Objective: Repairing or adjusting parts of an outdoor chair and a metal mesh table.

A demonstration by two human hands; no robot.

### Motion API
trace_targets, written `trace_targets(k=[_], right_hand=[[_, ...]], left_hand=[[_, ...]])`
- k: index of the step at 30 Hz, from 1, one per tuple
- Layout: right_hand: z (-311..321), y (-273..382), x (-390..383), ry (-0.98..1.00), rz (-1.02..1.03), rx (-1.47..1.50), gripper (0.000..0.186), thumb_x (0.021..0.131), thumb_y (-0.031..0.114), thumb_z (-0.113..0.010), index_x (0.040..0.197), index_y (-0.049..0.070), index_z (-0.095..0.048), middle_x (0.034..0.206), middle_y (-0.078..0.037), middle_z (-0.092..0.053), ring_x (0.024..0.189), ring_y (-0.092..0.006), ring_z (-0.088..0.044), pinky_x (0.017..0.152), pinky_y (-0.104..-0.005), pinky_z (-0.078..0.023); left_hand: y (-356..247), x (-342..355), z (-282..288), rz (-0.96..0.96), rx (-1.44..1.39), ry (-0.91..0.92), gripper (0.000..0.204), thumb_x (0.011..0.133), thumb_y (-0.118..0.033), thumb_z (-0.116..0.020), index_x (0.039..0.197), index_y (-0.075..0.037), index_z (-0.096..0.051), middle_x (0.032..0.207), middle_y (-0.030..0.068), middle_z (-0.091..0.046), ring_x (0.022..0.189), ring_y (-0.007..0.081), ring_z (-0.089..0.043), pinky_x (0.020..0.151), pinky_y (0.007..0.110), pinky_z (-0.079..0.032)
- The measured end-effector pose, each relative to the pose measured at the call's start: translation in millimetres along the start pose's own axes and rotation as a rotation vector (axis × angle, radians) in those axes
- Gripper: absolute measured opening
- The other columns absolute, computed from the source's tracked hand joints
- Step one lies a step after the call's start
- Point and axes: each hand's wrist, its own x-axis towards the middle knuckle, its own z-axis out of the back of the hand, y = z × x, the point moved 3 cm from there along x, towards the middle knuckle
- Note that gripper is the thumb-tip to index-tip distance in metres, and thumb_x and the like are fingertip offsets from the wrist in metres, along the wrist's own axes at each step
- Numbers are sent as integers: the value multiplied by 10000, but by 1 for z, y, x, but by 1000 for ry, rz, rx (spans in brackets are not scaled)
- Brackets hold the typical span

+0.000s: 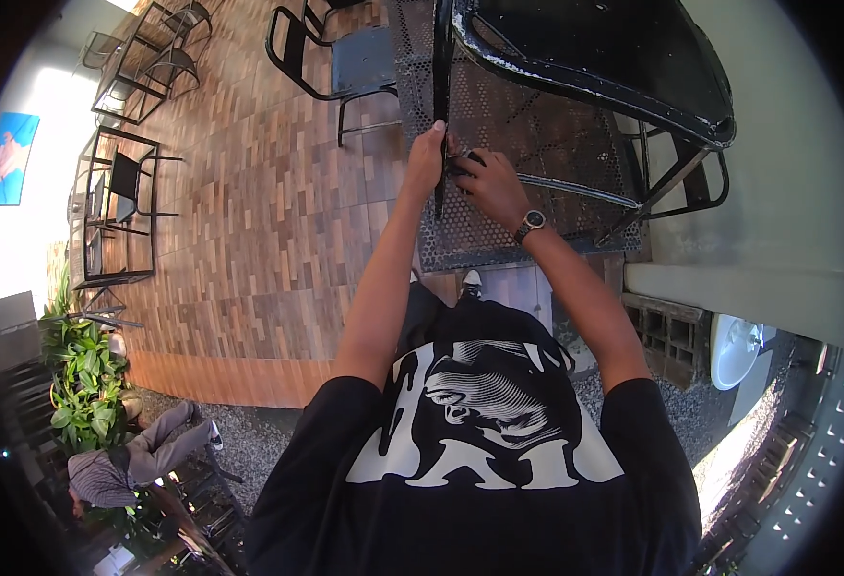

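Left hand (427, 163) is clasping a bar (441, 72), right hand (492, 188) curling, contents unclear; lettered shirt (412, 533) showing below, floor (249, 211) stretching left, chair edge (590, 94) jutting right.

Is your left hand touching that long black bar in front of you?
Touching: the head view shows the left hand against the black bar, its thumb tip overlapping the edge with no gap.

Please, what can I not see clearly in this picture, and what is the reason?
All in the head view:
- Left hand: most fingers are hidden by the hand itself and the black bar.
- Right hand: anything inside it is covered by its own fingers.
- Black chair: its far part is cut off by the upper edge.
- Wristwatch: too small to read the time.
- Seated person: hands too small and dark.
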Motion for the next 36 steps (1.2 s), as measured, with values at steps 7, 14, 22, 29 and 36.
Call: trace_targets(k=[7,14,22,29,36], right_hand=[[3,-8,-7,-12,-3,1,233,711,124,-712,937,165,-750,1216,41,-618,1199,-253,-506,963,-410,-408],[0,-12,-11,-10,11,22,274,712,143,-732,984,166,-753,1273,25,-610,1202,-264,-508,965,-419,-412],[5,-7,-6,-29,-33,43,238,744,164,-738,979,145,-708,1211,-5,-623,1152,-295,-551,926,-431,-457],[7,-19,-2,33,-63,105,241,747,180,-740,982,142,-703,1191,5,-632,1128,-279,-564,929,-418,-464],[17,-19,-12,-4,-1,63,219,737,180,-748,947,147,-697,1204,15,-634,1141,-276,-557,928,-426,-461]], left_hand=[[0,3,0,74,-85,37,571,1043,-499,-367,760,-29,-524,707,30,-533,686,142,-500,688,298,-417],[-5,-3,0,75,-49,11,576,1040,-505,-366,764,-26,-526,707,30,-532,681,139,-504,673,301,-416],[-5,-3,-2,42,-8,-21,571,1046,-472,-377,724,-26,-531,678,35,-537,662,147,-512,661,313,-425],[-1,4,-3,55,-65,-4,570,1049,-475,-376,722,-35,-529,681,24,-535,651,136,-510,647,296,-422],[6,5,2,57,-115,16,559,1054,-467,-376,730,-39,-534,674,10,-518,642,123,-493,637,286,-410]])
